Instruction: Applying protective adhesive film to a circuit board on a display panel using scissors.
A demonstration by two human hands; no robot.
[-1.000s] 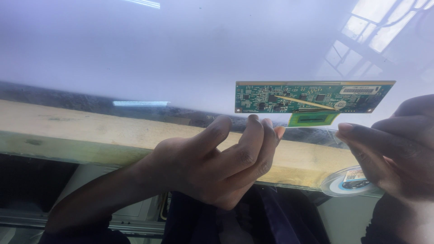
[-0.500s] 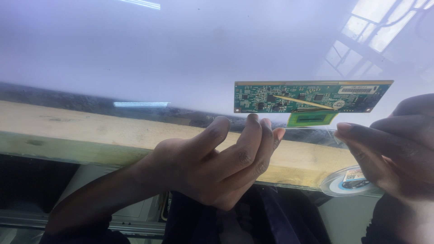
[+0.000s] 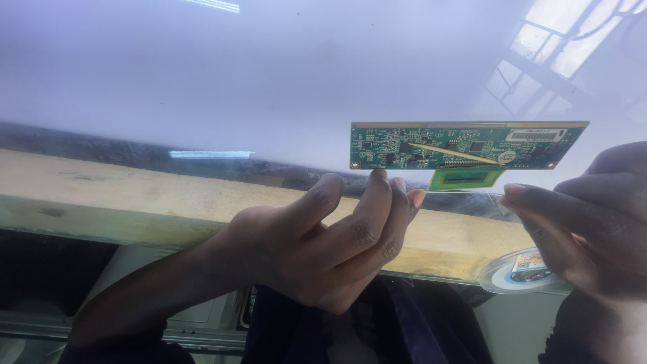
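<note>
1. A broad glossy pale panel (image 3: 283,74) fills the upper half of my view, its surface a hazy bluish white.
2. In the upper right of the frame it mirrors a bright window (image 3: 566,47) with dark crossbars.
3. Near the top centre, a thin streak of reflected light (image 3: 212,5) shows.
4. Across the middle runs a light wooden beam (image 3: 108,195), from left edge toward lower right, with a dark strip along its upper side.
5. Below it, lower left, lies a dark recess (image 3: 47,269) above a grey metal rail (image 3: 216,334).
</note>
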